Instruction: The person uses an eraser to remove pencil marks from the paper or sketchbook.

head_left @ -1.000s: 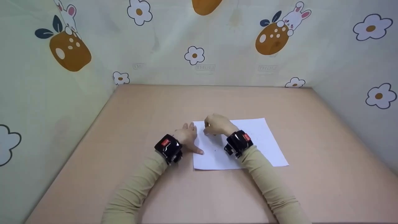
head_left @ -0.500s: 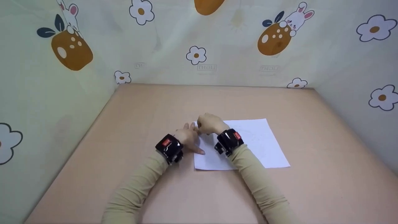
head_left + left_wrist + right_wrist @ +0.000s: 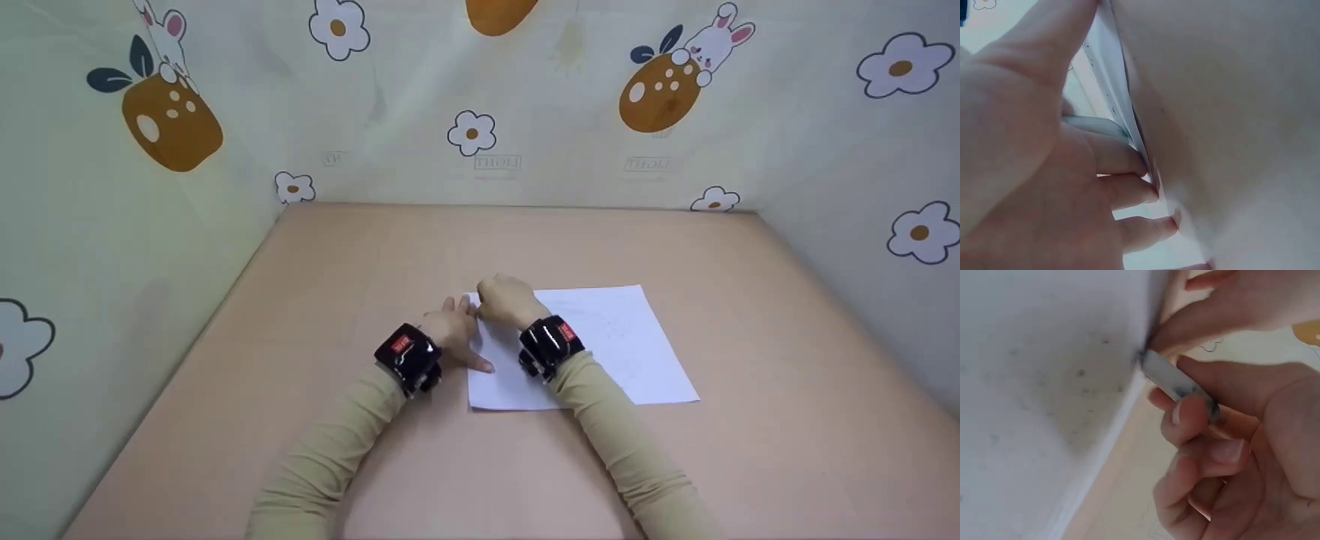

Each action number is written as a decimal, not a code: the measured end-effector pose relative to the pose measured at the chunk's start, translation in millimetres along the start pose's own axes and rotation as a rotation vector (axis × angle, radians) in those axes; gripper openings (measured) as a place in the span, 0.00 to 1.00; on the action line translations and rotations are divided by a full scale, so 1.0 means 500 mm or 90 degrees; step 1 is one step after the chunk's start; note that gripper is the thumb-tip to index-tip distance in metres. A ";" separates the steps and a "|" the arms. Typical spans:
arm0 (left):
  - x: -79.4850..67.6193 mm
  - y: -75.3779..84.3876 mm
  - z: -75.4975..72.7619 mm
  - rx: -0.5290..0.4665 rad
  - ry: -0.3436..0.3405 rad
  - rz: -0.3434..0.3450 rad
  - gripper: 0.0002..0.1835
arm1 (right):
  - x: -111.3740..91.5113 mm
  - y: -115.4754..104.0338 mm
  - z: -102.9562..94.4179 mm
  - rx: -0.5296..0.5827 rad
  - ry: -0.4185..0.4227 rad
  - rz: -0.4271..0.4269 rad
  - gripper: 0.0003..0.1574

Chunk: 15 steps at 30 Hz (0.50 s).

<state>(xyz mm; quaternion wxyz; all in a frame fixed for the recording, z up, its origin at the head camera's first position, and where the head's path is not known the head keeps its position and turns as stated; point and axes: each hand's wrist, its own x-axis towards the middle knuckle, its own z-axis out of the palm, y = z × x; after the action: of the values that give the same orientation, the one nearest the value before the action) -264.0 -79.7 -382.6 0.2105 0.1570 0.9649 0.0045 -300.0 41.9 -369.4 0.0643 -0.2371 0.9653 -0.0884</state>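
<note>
A white sheet of paper [image 3: 600, 345] lies flat on the table, with faint grey marks on it. My left hand [image 3: 452, 331] rests across the paper's left edge, fingers spread and thumb on the sheet; the left wrist view shows its fingers [image 3: 1129, 191] extended along that edge. Pinched between the fingers and thumb of my right hand [image 3: 510, 300] is a small white eraser [image 3: 1174, 378] with dark smudges. Its far end meets the paper close beside my left hand. In the head view the eraser is hidden under the right hand.
Dark crumbs [image 3: 1081, 373] are scattered over the paper in the right wrist view. The tan table [image 3: 360, 247] stretches out around the sheet. Behind and at both sides stand walls with a printed covering [image 3: 405, 90] of flowers and rabbits.
My right hand has moved left over the paper with the eraser, up close to my left hand, then shifted only slightly. The left hand and the sheet have stayed in place.
</note>
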 end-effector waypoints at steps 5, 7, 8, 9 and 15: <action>0.002 -0.001 0.003 -0.010 0.004 -0.010 0.63 | 0.000 -0.004 -0.002 -0.042 -0.030 0.017 0.05; 0.001 -0.001 0.003 -0.010 0.001 -0.011 0.63 | 0.002 -0.001 -0.003 -0.034 -0.017 0.017 0.05; 0.001 -0.001 0.002 -0.008 -0.001 -0.009 0.63 | 0.003 0.001 -0.002 -0.031 -0.009 0.014 0.05; 0.000 -0.001 0.002 -0.007 -0.004 -0.006 0.63 | 0.004 0.004 -0.001 -0.026 -0.001 0.012 0.06; -0.006 -0.001 0.000 -0.001 -0.001 0.003 0.63 | -0.002 0.015 -0.011 -0.005 -0.031 0.014 0.03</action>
<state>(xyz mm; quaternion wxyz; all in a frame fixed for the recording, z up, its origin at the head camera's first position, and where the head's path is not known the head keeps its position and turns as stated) -261.6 -80.9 -381.5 0.2112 0.1594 0.9643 0.0053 -303.5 49.8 -365.6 0.0875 -0.2286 0.9664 -0.0782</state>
